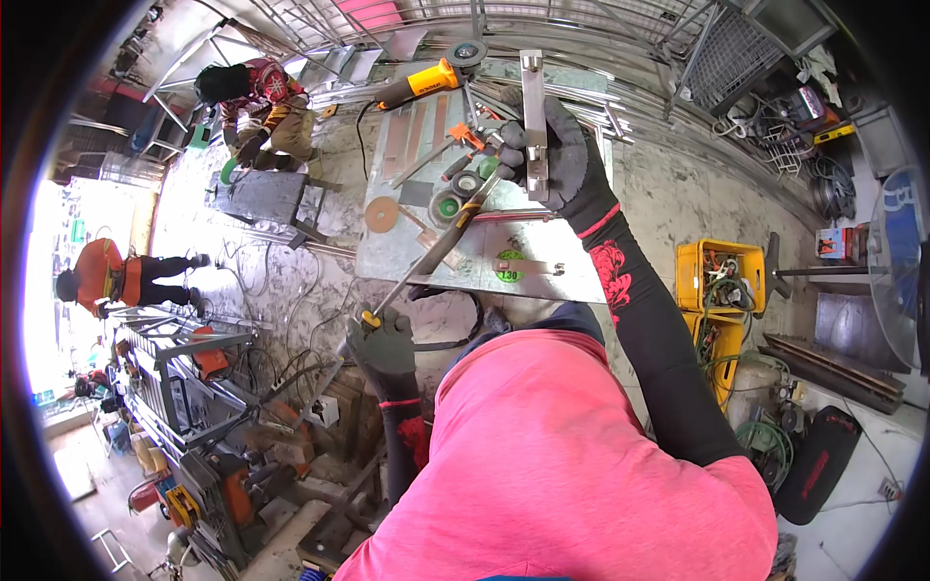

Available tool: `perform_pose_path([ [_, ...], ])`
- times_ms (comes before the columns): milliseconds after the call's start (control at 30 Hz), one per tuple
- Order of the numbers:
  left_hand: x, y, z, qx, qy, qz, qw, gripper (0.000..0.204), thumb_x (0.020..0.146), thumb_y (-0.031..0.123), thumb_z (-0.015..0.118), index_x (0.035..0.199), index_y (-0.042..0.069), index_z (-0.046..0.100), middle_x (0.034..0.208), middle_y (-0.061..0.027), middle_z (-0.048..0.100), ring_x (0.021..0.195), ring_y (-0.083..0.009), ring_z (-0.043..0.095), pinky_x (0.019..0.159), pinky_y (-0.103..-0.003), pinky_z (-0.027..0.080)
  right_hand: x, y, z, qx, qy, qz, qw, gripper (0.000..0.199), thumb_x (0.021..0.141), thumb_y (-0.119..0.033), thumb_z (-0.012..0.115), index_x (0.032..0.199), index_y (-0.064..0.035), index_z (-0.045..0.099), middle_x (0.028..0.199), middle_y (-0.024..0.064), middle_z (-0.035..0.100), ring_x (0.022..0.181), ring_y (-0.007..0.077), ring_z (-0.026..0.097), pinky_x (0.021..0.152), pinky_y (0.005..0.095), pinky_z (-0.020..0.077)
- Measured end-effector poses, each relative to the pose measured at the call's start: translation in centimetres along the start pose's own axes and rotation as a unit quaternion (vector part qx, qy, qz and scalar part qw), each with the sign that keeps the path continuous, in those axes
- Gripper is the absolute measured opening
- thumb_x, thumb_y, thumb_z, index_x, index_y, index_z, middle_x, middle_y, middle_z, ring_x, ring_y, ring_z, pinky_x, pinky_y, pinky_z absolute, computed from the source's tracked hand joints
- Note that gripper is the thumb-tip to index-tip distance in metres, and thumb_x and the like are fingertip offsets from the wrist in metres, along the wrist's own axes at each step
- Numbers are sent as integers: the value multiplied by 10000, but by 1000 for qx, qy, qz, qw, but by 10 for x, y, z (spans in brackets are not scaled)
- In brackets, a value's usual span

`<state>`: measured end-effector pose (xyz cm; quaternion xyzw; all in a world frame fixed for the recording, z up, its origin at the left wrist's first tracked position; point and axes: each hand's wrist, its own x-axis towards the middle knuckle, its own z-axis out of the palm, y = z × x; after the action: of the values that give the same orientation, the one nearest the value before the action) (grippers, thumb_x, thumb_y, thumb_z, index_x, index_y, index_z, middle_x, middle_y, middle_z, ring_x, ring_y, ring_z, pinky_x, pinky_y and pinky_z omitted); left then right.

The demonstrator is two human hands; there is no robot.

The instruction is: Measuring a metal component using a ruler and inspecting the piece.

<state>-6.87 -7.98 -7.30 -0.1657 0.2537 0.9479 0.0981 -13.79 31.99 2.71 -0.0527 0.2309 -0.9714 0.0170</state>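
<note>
Up near the top centre of the frame, the right hand [557, 155], in a dark glove, has its fingers clamped round a flat metal bar [533, 121] that stands upright over the metal counter [542, 271]; the bar's lower end is hidden behind the glove. Lower, left of centre, the gloved left hand [386, 341] has its fingers closed on the handle of a long file [436, 250], which slants up toward the bar; its tip is hard to make out among the clutter. On the counter lie a yellow angle grinder [426, 82], grinding discs [382, 214] and a clamp [470, 136]. Two yellow crates [719, 276] sit at right, the lower one partly hidden by the sleeve.
</note>
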Motion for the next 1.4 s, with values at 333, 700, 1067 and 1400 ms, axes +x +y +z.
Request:
perform_pose_path([
  [333, 3, -4, 20, -42, -95, -31, 994, 385, 1109, 445, 601, 1203, 116, 778, 1083, -69, 797, 973, -224, 702, 845, -399, 530, 5, 9, 8, 66, -39, 13, 997, 546, 1138, -557, 482, 1377, -86, 621, 1022, 110, 677, 860, 270, 697, 830, 532, 647],
  [700, -7, -10, 29, -45, -87, -37, 995, 415, 1102, 450, 609, 1259, 105, 778, 1106, -75, 799, 1006, -221, 700, 889, -409, 544, 6, 14, 13, 85, -32, 24, 996, 607, 1116, -624, 480, 1415, -111, 606, 1027, 110, 672, 860, 261, 686, 764, 507, 648],
  [1067, -3, -8, 19, -54, -58, -28, 996, 427, 1087, 460, 635, 1266, 92, 755, 1089, -84, 776, 1000, -233, 694, 898, -415, 557, 6, 17, 9, 78, -20, 19, 997, 589, 1110, -625, 499, 1383, -124, 647, 1038, 119, 658, 852, 252, 659, 788, 449, 599],
  [1400, -18, -12, 53, -41, -144, -6, 989, 421, 1095, 418, 632, 1376, 115, 712, 1261, -73, 766, 1087, -237, 701, 944, -432, 551, 5, 23, 5, 71, 50, -37, 996, 562, 1114, -608, 509, 1421, -151, 622, 943, 54, 621, 786, 201, 608, 726, 412, 565],
])
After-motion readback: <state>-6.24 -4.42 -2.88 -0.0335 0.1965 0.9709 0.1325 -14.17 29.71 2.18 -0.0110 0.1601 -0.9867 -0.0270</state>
